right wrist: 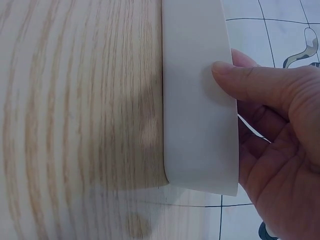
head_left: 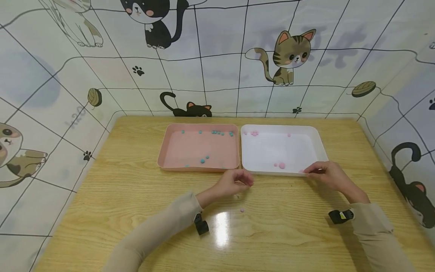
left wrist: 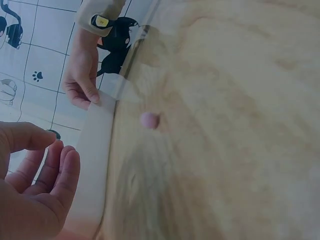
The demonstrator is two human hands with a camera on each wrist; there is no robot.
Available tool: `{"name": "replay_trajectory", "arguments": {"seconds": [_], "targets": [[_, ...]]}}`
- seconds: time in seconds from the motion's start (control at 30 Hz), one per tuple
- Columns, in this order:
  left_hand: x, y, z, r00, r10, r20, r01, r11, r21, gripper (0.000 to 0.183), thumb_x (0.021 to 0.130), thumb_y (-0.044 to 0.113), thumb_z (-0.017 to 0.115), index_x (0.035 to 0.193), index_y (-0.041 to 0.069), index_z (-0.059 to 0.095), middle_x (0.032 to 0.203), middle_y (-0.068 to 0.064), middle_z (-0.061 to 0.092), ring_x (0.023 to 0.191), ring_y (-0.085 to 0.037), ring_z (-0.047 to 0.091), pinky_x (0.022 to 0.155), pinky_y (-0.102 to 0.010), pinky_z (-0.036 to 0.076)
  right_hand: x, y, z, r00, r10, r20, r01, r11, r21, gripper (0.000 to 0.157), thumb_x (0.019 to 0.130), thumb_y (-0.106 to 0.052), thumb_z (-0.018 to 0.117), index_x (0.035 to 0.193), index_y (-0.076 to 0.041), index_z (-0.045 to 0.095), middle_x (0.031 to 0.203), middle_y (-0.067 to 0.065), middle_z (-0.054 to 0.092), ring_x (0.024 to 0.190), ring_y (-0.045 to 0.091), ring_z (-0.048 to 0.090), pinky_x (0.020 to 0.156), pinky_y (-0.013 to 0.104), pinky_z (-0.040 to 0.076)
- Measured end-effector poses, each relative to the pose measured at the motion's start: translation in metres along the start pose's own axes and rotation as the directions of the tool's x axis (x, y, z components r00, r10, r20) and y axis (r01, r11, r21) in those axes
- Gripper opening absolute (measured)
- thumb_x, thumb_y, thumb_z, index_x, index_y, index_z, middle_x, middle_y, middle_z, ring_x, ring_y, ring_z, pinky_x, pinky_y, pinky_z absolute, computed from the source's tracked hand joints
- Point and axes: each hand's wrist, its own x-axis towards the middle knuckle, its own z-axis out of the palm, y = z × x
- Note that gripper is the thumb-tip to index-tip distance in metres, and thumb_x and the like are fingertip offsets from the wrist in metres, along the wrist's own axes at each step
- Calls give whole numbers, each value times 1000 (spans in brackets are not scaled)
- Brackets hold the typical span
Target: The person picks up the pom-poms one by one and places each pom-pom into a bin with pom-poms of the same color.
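Observation:
My left hand [head_left: 234, 182] hovers near the front right corner of the pink tray [head_left: 197, 169], fingers loosely curled and thumb tip close to the index finger. A small dark spot shows beside that thumb tip in the left wrist view; I cannot tell whether it is a bead in the fingers. My right hand [head_left: 327, 174] grips the front wall of the white tray [right wrist: 200, 130] near its right corner, thumb outside and fingers behind the rim. One pink bead [head_left: 242, 210] lies on the table in front of the left hand.
Several teal beads [head_left: 202, 161] lie in the pink tray. Pink beads [head_left: 282, 165] of differing sizes lie in the white tray. Both trays stand side by side toward the back of the wooden table [head_left: 136, 211]. Cat-printed sheeting [head_left: 221, 68] encloses the back and sides.

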Motion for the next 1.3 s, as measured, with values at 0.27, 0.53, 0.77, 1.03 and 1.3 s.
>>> {"name": "replay_trajectory", "arguments": {"seconds": [0.27, 0.53, 0.77, 1.03, 1.3], "targets": [[-14, -25, 11, 995, -94, 26, 95, 995, -30, 21, 82, -12, 62, 102, -8, 61, 100, -23, 63, 91, -23, 62, 77, -21, 51, 0, 1, 0, 1000, 5, 4, -5, 1000, -2, 12, 77, 7, 71, 83, -4, 72, 79, 7, 68, 73, -5, 54, 63, 14, 49], [-25, -30, 20, 980, -188, 63, 190, 981, -41, 26, 78, -15, 61, 102, -5, 61, 97, -14, 62, 87, -16, 59, 75, -22, 52, 0, 2, 0, 1000, -14, -3, 14, 1000, 8, 14, 76, 9, 71, 82, -4, 72, 77, 2, 68, 72, -6, 54, 62, 14, 49], [-28, -30, 21, 981, -161, 107, 152, 985, 80, 27, 77, -14, 59, 101, -2, 60, 97, -9, 61, 90, -16, 59, 79, -20, 50, -1, 2, 0, 1000, -5, -5, 5, 1000, 11, 14, 76, 8, 71, 83, -4, 72, 78, 2, 68, 72, -5, 54, 63, 14, 49], [-28, -31, 24, 990, -71, 119, 39, 966, 257, 27, 73, -17, 57, 94, 0, 62, 92, -6, 61, 83, -7, 55, 75, -16, 49, 1, 3, 0, 1000, 3, 4, -3, 1000, 19, 14, 77, 8, 71, 83, -4, 72, 78, 3, 68, 73, -5, 54, 63, 13, 48], [-25, -28, 25, 992, 0, 122, -41, 942, 334, 24, 71, -19, 56, 85, -1, 62, 86, -8, 61, 77, -11, 57, 69, -14, 48, 0, 3, 0, 1000, -6, 1, 6, 1000, 8, 14, 77, 7, 71, 83, -4, 73, 79, 4, 68, 72, -5, 54, 63, 14, 49]]}}
